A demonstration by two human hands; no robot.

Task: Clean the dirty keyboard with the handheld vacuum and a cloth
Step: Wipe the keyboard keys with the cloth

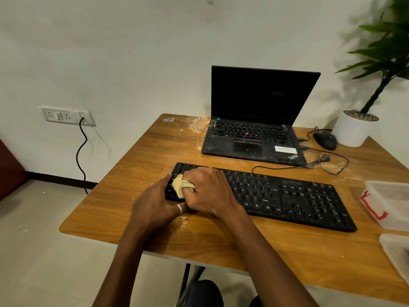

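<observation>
Cloth (178,187), pale yellow and folded into a pad, lies on the left-end keys of the keyboard (287,196), which sits flat on the worktop (221,244). The cloth is probably soft and light, so it is best gripped at the fold. The keyboard looks light and liable to slide, so brace its end. Left hand (155,202): fingers fairly straight, resting against the keyboard's left end. Right hand (208,191): fingers curled round the cloth, pressing it onto the keys.
</observation>
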